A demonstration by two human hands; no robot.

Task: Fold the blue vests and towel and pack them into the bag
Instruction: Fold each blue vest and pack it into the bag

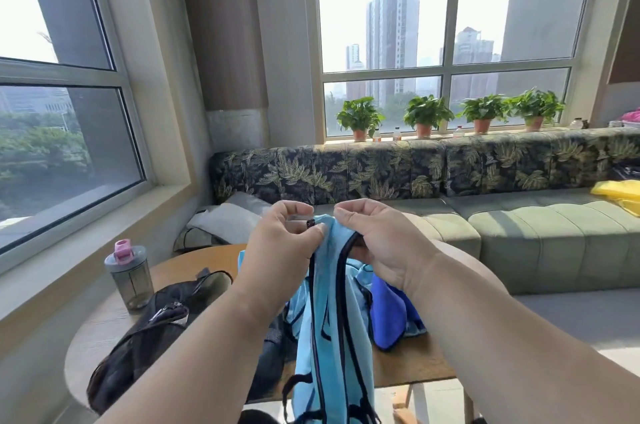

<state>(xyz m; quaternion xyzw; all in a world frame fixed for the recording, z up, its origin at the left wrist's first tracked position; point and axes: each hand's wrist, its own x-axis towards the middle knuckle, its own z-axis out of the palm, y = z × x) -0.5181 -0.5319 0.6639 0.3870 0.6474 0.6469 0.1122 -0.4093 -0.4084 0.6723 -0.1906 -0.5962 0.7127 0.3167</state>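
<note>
Sofa [519, 226] below window plants | round wooden surface [194, 264] carries black bag [152, 323], contents unseen, blue towel [388, 316], grey bottle [130, 276] | light-blue vest [329, 337] hangs above surface, top pinched by left hand [277, 250] and right hand [377, 243]

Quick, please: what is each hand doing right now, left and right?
Left hand: pinches the top edge of the vest.
Right hand: grips the same vest at the top, fingers curled round the cloth.
</note>
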